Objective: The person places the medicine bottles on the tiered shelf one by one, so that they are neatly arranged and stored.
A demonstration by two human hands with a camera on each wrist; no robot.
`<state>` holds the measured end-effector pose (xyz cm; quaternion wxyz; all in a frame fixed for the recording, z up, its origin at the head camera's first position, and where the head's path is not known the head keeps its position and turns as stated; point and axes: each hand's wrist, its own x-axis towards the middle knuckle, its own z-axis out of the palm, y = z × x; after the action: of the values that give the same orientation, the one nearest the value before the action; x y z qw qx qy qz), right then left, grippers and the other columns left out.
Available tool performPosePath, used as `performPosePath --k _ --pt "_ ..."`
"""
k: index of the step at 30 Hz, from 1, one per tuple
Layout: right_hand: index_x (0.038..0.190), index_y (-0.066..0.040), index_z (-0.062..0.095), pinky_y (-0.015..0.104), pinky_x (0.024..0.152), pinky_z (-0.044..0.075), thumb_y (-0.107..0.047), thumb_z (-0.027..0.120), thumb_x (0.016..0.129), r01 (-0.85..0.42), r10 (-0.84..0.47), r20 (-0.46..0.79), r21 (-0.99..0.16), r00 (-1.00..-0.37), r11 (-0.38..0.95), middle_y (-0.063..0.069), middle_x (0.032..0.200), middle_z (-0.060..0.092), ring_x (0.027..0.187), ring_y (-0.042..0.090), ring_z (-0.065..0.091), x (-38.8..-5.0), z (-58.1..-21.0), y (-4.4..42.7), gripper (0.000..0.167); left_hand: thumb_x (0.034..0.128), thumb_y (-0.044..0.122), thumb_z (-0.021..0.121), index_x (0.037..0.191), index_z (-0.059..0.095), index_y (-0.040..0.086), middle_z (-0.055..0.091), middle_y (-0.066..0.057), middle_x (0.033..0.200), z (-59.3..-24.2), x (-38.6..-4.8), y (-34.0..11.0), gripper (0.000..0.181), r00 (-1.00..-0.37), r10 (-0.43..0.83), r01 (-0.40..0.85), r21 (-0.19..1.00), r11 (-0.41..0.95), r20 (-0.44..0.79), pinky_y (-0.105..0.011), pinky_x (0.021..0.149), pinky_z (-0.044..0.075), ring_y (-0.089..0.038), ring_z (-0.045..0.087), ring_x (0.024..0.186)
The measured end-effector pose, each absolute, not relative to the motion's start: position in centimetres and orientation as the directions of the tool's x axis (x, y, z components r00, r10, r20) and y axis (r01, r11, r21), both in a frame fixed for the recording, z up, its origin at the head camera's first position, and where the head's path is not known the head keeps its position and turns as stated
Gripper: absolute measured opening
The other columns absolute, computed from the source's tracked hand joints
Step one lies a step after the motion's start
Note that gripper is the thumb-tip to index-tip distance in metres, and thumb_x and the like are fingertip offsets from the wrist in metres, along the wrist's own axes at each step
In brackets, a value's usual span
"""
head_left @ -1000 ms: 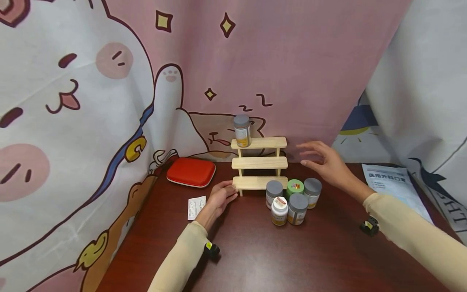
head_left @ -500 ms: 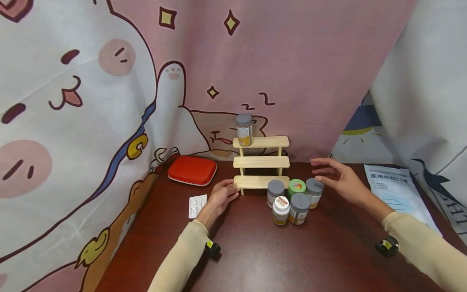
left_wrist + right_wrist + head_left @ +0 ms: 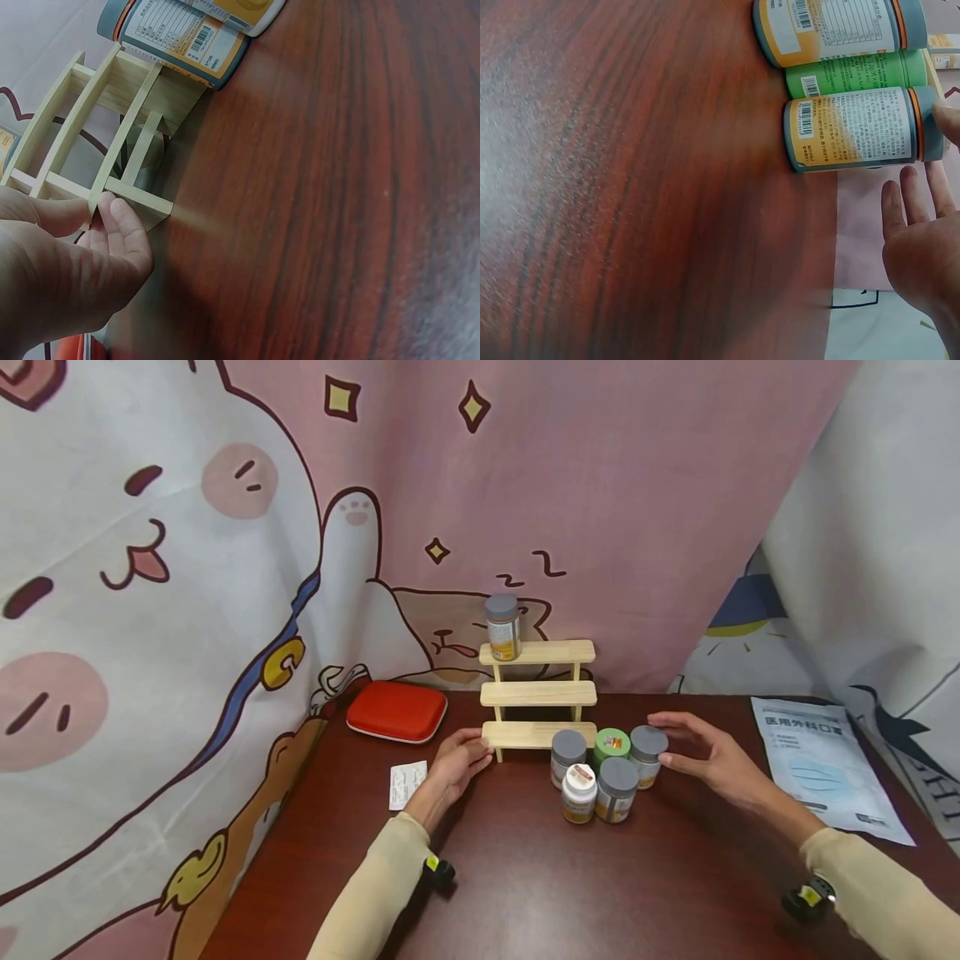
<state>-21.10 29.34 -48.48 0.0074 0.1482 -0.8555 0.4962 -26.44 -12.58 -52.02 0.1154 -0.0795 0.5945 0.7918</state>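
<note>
My left hand (image 3: 454, 765) pinches the left end of the lowest board of a three-step wooden rack (image 3: 537, 694), thumb on one face and fingers on the other in the left wrist view. A grey-lidded bottle (image 3: 502, 628) stands on the rack's top step. My right hand (image 3: 708, 756) is beside the rightmost grey-lidded bottle (image 3: 851, 127), its thumb at the lid and its fingers extended around the far side; contact is unclear. Clustered with that bottle are a green-lidded bottle (image 3: 612, 745), a small white bottle (image 3: 579, 793) and two other grey-lidded bottles (image 3: 617, 789).
A red zip case (image 3: 397, 711) lies left of the rack, and a white blister pack (image 3: 407, 785) lies nearer the left hand. A printed mask packet (image 3: 828, 768) lies at the right. Behind the dark wooden table (image 3: 570, 893) hangs a cartoon-print cloth (image 3: 637, 510).
My right hand has moved right and down from beside the rack to the rightmost grey-lidded bottle. My left hand stays on the rack, and the bottles stand where they were.
</note>
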Motion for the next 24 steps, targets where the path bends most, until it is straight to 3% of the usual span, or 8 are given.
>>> performPosePath --k 7,12,24 --pt "0.153 -0.025 0.052 0.012 0.097 0.051 -0.025 0.078 0.098 -0.252 -0.183 0.186 -0.846 -0.965 0.469 0.009 0.152 0.057 0.127 -0.006 0.055 -20.5 -48.9 29.3 0.060 0.1015 -0.004 0.058 0.133 0.054 -0.005 0.068 0.002 0.095 -52.1 -26.4 -12.5 0.031 -0.962 0.091 -0.273 0.926 -0.262 -0.258 -0.026 0.089 0.061 -0.011 0.069 0.087" --pt "0.153 -0.021 0.052 0.008 0.097 0.048 -0.020 0.078 0.097 -0.287 -0.178 0.230 -0.845 -0.957 0.451 0.008 0.150 0.058 0.127 -0.005 0.056 -20.0 -49.2 29.1 0.061 0.1026 -0.002 0.058 0.134 0.053 -0.006 0.066 0.000 0.096 -52.1 -26.4 -12.6 0.032 -0.964 0.088 -0.267 0.930 -0.254 -0.252 -0.024 0.085 0.061 -0.012 0.068 0.088" --pt "0.152 -0.013 0.052 0.010 0.096 0.054 -0.004 0.077 0.095 -0.362 -0.152 0.328 -0.854 -0.932 0.374 0.007 0.147 0.057 0.127 0.003 0.058 -19.2 -50.0 29.1 0.062 0.1037 -0.002 0.056 0.136 0.052 -0.006 0.064 -0.001 0.098 -51.9 -26.2 -12.5 0.033 -0.963 0.095 -0.268 0.933 -0.240 -0.252 -0.024 0.088 0.060 -0.014 0.068 0.093"
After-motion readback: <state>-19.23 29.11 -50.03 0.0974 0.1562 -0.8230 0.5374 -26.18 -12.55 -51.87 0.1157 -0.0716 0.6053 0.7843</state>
